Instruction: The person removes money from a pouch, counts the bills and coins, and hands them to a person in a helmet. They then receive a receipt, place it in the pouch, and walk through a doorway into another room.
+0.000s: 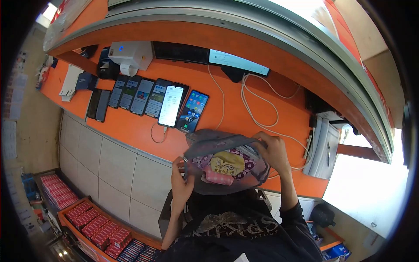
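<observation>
Likely a shop: phones (pixel 139 97) line an orange counter (pixel 131 134), with small red boxes (pixel 97 227) stocked in rows below.

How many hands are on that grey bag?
2. The left hand is at the left side of the bag; the right hand is at its far right rim. Both are in plain view, though some fingertips are hidden.

Smartphones (pixel 140 96) lie in a row on the orange desk (pixel 248 122), near a white printer (pixel 137 52).
</observation>
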`<action>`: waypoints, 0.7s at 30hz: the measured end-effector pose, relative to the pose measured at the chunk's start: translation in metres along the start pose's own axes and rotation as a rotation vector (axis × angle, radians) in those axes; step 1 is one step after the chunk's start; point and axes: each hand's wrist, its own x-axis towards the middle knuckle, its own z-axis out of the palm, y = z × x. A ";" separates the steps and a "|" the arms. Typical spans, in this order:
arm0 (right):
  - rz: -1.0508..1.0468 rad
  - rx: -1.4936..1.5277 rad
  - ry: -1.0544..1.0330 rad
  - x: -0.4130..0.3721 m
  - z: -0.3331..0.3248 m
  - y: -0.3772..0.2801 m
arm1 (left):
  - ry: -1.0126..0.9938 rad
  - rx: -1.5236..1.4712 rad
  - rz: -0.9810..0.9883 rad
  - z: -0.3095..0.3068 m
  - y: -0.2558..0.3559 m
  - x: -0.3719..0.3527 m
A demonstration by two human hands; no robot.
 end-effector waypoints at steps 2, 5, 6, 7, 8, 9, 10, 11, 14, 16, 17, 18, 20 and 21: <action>-0.045 -0.031 0.030 -0.010 -0.009 -0.014 | -0.070 0.023 -0.004 0.009 -0.003 0.008; -0.084 0.086 0.097 -0.031 -0.008 -0.032 | -0.139 0.003 -0.010 0.015 0.004 0.015; -0.073 0.211 -0.025 -0.038 -0.003 -0.038 | -0.161 -0.008 -0.020 0.016 0.007 0.014; -0.059 0.341 -0.141 -0.043 0.004 -0.044 | -0.174 -0.027 -0.005 0.017 0.007 0.013; -0.153 0.262 -0.169 -0.044 0.019 -0.045 | -0.190 -0.044 0.012 0.019 0.008 0.012; -0.251 0.176 -0.194 -0.040 0.039 -0.040 | -0.203 -0.067 0.036 0.020 0.008 0.015; -0.352 0.081 -0.224 -0.034 0.054 -0.039 | -0.218 -0.072 0.037 0.020 0.006 0.017; -0.337 0.005 -0.185 -0.028 0.061 -0.044 | -0.228 -0.079 0.032 0.019 0.001 0.017; -0.265 -0.220 -0.136 -0.009 0.090 -0.063 | -0.226 -0.091 0.057 0.016 0.003 0.016; -0.186 -0.392 -0.170 0.006 0.113 -0.064 | -0.210 -0.077 0.123 0.016 0.000 0.014; -0.229 -0.429 -0.088 0.008 0.131 -0.056 | -0.197 -0.062 0.181 0.019 -0.008 0.014; -0.273 -0.467 0.005 0.009 0.153 -0.046 | -0.185 -0.046 0.251 0.019 -0.011 0.016; -0.273 -0.446 0.047 0.015 0.151 -0.053 | -0.239 -0.033 0.131 0.010 0.003 0.018; -0.225 -0.384 -0.018 0.011 0.131 -0.066 | -0.248 0.011 0.132 0.006 0.010 0.019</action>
